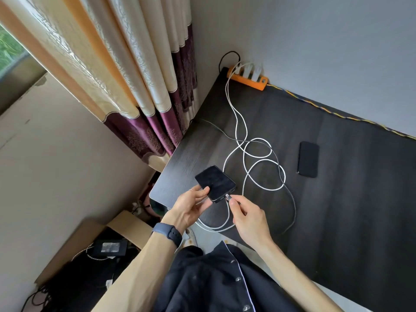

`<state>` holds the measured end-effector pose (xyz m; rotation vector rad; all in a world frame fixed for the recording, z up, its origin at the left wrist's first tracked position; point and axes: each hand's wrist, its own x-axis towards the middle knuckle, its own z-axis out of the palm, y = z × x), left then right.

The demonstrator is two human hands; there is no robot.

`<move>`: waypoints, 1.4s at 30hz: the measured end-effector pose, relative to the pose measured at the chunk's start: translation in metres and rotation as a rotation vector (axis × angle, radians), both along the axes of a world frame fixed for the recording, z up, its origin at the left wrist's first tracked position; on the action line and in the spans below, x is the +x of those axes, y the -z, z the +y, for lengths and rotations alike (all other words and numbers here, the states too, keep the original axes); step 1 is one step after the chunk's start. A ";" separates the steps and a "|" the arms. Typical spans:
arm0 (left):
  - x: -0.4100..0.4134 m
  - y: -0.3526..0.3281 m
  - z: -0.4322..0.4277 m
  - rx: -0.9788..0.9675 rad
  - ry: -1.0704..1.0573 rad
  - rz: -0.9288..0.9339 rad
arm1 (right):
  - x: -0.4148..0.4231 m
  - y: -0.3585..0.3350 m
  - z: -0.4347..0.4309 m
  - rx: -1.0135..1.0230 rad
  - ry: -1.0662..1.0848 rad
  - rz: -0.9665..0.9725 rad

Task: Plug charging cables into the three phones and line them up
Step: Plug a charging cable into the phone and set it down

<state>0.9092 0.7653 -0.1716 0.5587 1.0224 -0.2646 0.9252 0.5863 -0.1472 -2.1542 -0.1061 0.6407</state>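
Note:
My left hand (191, 204) holds a black phone (215, 183) tilted above the near left corner of the dark table (337, 199). My right hand (245, 216) pinches the plug of a white charging cable (228, 196) right at the phone's bottom edge. White cables (256, 152) loop across the table from chargers in an orange power strip (247, 78) at the far corner. A thin grey cable (290, 199) also trails over the table. A second black phone (308, 159) lies flat, face down or dark, to the right of the loops.
A curtain (135, 86) hangs left of the table beside the wall. An open cardboard box (90, 244) with a black device and wires sits on the floor at lower left. A braided blue-yellow cord (337, 113) runs along the table's far edge.

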 end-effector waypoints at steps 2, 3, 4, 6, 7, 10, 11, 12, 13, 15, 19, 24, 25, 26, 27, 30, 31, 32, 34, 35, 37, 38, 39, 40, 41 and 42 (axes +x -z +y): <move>-0.001 -0.002 -0.001 0.006 -0.024 -0.042 | 0.000 -0.002 0.002 -0.067 -0.011 -0.031; -0.001 -0.003 -0.001 0.017 -0.031 -0.070 | 0.000 -0.003 0.003 -0.102 -0.013 -0.036; -0.001 -0.003 -0.002 0.030 -0.036 -0.096 | 0.000 -0.003 0.004 -0.129 -0.013 -0.038; -0.001 -0.004 -0.004 0.063 -0.035 -0.132 | -0.001 -0.004 0.007 -0.166 -0.003 -0.034; -0.001 -0.004 -0.005 0.082 -0.030 -0.140 | -0.001 -0.005 0.008 -0.173 0.003 -0.030; -0.002 -0.008 -0.007 0.137 -0.009 -0.156 | 0.000 -0.008 0.009 -0.160 0.023 0.010; -0.002 -0.009 -0.008 0.154 -0.002 -0.157 | 0.000 -0.009 0.009 -0.157 0.027 0.020; -0.003 -0.009 -0.009 0.165 0.002 -0.154 | 0.000 -0.008 0.008 -0.152 0.032 0.023; -0.003 -0.010 -0.011 0.169 0.003 -0.150 | 0.000 -0.008 0.009 -0.147 0.040 0.025; -0.003 -0.007 -0.013 0.171 -0.001 -0.133 | 0.002 -0.009 0.011 -0.137 0.055 0.028; -0.008 -0.002 -0.007 0.158 0.035 -0.119 | 0.017 -0.014 0.006 -0.105 -0.054 0.115; -0.009 0.003 0.015 0.132 0.048 -0.078 | 0.045 0.041 -0.055 -0.342 0.169 0.050; -0.007 0.005 0.022 0.143 0.071 -0.070 | 0.049 0.057 -0.069 -0.451 0.244 0.072; -0.005 0.005 0.028 0.161 0.105 -0.065 | 0.052 0.071 -0.080 -0.547 0.299 0.127; -0.003 0.003 0.032 0.184 0.140 -0.059 | 0.054 0.082 -0.088 -0.622 0.324 0.186; 0.002 -0.002 0.043 0.255 0.229 -0.046 | 0.051 0.106 -0.096 -0.742 0.270 0.247; 0.002 -0.006 0.045 0.263 0.248 -0.050 | 0.049 0.110 -0.097 -0.747 0.267 0.251; 0.003 -0.010 0.048 0.262 0.265 -0.059 | 0.048 0.115 -0.099 -0.749 0.275 0.259; 0.004 -0.011 0.057 0.264 0.285 -0.060 | 0.050 0.120 -0.102 -0.730 0.260 0.268; 0.004 -0.012 0.062 0.272 0.291 -0.059 | 0.052 0.119 -0.104 -0.685 0.259 0.258; 0.002 -0.018 0.075 0.319 0.344 -0.070 | 0.054 0.107 -0.105 -0.496 0.273 0.170; 0.000 -0.019 0.083 0.354 0.382 -0.082 | 0.053 0.096 -0.101 -0.388 0.253 0.101; -0.002 -0.022 0.090 0.386 0.409 -0.094 | 0.050 0.084 -0.094 -0.294 0.207 0.038; -0.004 -0.026 0.098 0.412 0.423 -0.099 | 0.047 0.070 -0.084 -0.214 0.144 -0.017; -0.006 -0.032 0.106 0.425 0.427 -0.099 | 0.044 0.058 -0.071 -0.136 0.067 -0.062; -0.009 -0.036 0.116 0.442 0.436 -0.092 | 0.041 0.048 -0.055 -0.069 -0.027 -0.098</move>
